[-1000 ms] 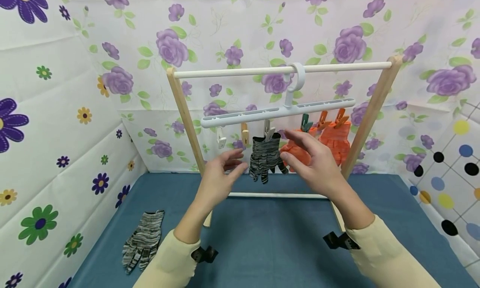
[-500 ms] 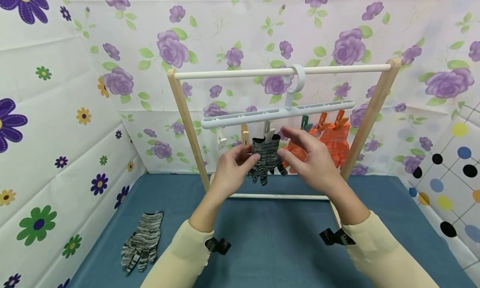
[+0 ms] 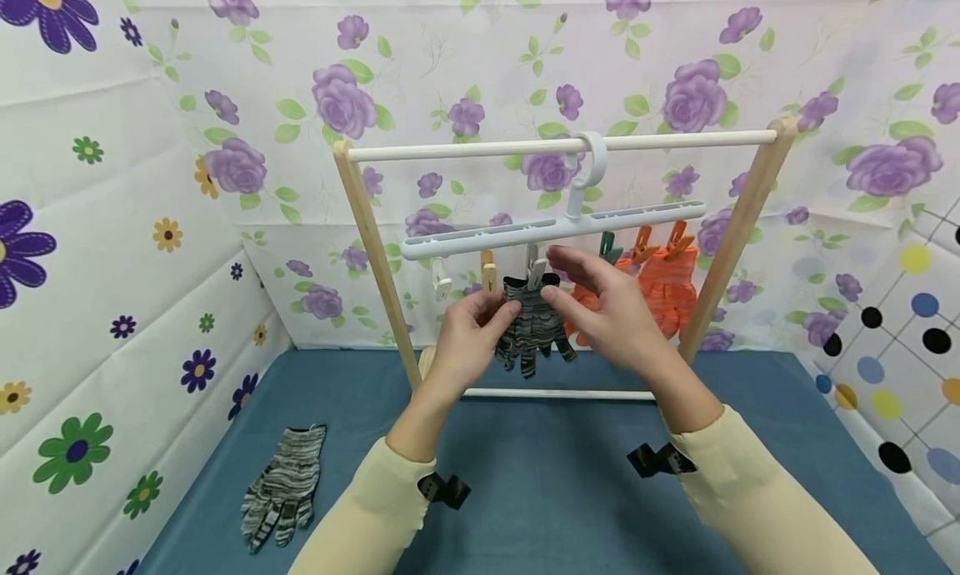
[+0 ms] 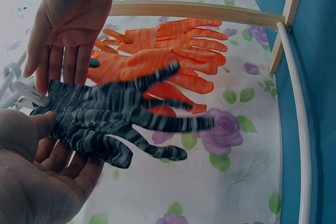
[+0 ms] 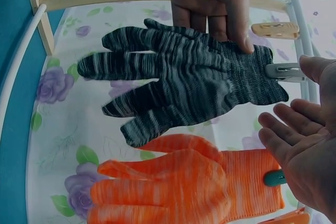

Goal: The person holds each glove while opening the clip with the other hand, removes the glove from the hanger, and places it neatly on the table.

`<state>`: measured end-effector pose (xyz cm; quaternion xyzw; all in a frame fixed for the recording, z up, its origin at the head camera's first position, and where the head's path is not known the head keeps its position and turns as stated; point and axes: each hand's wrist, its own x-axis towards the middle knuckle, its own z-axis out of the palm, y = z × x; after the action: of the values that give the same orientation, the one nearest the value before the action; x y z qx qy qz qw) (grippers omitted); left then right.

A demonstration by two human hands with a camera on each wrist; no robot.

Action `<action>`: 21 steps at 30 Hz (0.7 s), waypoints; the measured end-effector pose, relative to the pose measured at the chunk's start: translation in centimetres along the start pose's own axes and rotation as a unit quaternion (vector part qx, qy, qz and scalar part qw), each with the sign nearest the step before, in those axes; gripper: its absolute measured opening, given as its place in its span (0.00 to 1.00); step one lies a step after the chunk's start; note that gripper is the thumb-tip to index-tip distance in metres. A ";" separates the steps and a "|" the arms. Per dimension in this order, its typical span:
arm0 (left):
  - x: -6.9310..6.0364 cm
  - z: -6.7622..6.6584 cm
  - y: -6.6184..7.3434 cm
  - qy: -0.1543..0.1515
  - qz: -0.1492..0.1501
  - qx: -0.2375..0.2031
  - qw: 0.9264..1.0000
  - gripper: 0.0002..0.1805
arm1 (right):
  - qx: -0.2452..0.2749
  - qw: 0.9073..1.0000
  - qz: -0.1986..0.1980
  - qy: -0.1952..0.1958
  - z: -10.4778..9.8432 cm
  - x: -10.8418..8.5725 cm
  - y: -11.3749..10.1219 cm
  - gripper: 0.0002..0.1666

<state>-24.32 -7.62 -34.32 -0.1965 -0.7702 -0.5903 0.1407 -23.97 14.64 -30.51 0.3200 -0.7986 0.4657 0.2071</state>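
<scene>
A black-and-grey striped glove [image 3: 534, 325] hangs fingers-down from a pale clothespin [image 3: 536, 271] clipped at its cuff. My left hand [image 3: 468, 337] pinches the cuff's left edge between thumb and fingers. On the other side, my right hand [image 3: 607, 308] is held beside the clothespin, and the right wrist view shows its fingers [image 5: 294, 124] spread apart from the cuff, the thumb close to the clothespin's end. A second striped glove [image 3: 287, 483] lies on the blue surface at the left. Orange gloves [image 3: 670, 287] hang behind my right hand.
A white hanger [image 3: 555, 229] hooks over the white top rod [image 3: 465, 149] of a wooden-sided rack [image 3: 738, 233]. A white clothespin [image 3: 441, 281] and a tan clothespin [image 3: 489, 271] dangle at its left. Green [image 3: 609, 246] and orange clothespins hold the orange gloves.
My left hand has moved right and up to the striped glove and taken its cuff edge. My right hand has shifted slightly left, closer to the clothespin.
</scene>
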 end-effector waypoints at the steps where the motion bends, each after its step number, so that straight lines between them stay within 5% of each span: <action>1: 0.0 0.0 0.0 0.000 0.000 -0.001 1.000 0.15 | 0.004 1.000 0.003 -0.002 0.1 0.1 0.0 0.33; 21: -0.1 0.1 -0.1 -0.012 -0.004 -0.044 0.999 0.10 | 0.109 0.992 0.059 -0.013 1.0 1.7 -0.8 0.29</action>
<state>-24.25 -7.57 -34.46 -0.2068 -0.7459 -0.6217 0.1199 -24.61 12.89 -29.44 0.2990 -0.7632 0.5573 0.1328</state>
